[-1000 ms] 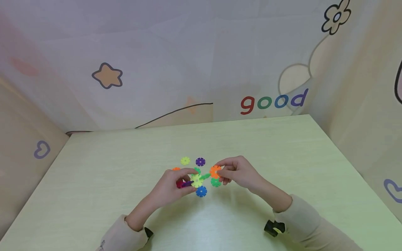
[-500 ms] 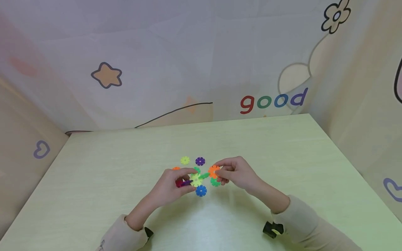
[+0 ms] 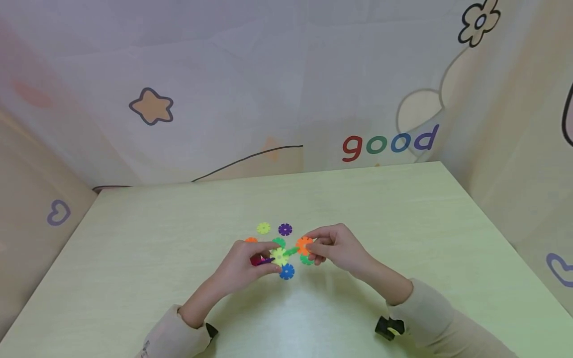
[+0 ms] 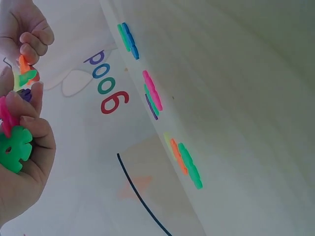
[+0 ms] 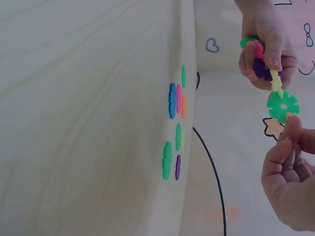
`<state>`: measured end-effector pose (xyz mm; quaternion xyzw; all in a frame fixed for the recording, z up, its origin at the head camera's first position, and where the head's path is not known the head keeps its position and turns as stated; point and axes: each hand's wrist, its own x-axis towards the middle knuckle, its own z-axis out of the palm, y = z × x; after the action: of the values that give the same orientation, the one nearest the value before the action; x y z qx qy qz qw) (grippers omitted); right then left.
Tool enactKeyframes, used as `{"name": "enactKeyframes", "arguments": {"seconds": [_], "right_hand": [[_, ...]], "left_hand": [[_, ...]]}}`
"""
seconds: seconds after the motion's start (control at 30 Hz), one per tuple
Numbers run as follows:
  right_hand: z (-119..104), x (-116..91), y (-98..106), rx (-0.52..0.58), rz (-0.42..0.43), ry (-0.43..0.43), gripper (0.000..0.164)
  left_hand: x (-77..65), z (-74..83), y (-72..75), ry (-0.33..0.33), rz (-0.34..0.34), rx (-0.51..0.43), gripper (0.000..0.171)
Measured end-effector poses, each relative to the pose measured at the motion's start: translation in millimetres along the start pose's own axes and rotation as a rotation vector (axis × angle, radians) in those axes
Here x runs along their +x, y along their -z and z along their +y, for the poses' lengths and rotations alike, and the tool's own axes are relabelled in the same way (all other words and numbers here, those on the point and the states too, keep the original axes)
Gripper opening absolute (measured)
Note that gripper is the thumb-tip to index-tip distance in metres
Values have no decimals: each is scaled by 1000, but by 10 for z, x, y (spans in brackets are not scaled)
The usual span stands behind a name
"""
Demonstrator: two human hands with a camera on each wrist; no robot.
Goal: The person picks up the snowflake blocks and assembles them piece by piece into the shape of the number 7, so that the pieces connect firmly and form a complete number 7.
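Above the table, my left hand (image 3: 239, 263) holds a chain of slotted plastic snowflake discs joined edge to edge. In the left wrist view, a green disc (image 4: 15, 150) and a pink disc (image 4: 7, 118) lie against its palm and fingers. Further along the chain come a purple disc (image 5: 262, 69), a yellow disc (image 3: 279, 256) between thumb and fingertips, and another green disc (image 5: 283, 106) at the end. My right hand (image 3: 342, 247) pinches an orange disc (image 3: 304, 245) right at that green disc's edge; its fingers mostly cover the orange disc in the right wrist view.
Loose discs lie flat on the table (image 3: 179, 223) around the hands: yellow (image 3: 263, 227), purple (image 3: 285, 229), blue (image 3: 287, 271), green (image 3: 306, 260) and others partly hidden by the left hand. A printed cloth backdrop (image 3: 250, 89) stands behind the table.
My right hand has shifted slightly left with the orange disc, against the chain's green end. The left hand keeps its hold, almost still. The loose discs stay where they were.
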<state>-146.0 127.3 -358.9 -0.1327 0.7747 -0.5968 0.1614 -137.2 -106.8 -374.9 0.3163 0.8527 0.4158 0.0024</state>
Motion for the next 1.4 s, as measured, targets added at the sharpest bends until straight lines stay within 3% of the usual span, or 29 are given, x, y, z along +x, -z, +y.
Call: {"name": "enactKeyframes", "arguments": {"seconds": [0.2, 0.5, 0.7, 0.93, 1.13, 1.27, 1.4], "right_hand": [[22, 1, -7, 12, 1, 70, 24], [18, 14, -12, 1, -13, 124, 24], [14, 40, 35, -83, -7, 158, 27], [19, 137, 56, -129, 35, 132, 27], [7, 209, 56, -118, 82, 116, 19], [9, 240, 45, -120, 74, 141, 16], [9, 267, 6, -122, 56, 156, 17]], "left_hand": [[-13, 3, 13, -74, 22, -28, 38], [-8, 18, 5, -99, 54, -36, 37], [3, 60, -54, 23, 72, -56, 34], [-1, 91, -95, 231, 56, -248, 33], [5, 116, -74, 246, 18, -342, 40], [18, 145, -54, 267, -28, -384, 57], [42, 183, -46, 329, -89, -468, 73]]}}
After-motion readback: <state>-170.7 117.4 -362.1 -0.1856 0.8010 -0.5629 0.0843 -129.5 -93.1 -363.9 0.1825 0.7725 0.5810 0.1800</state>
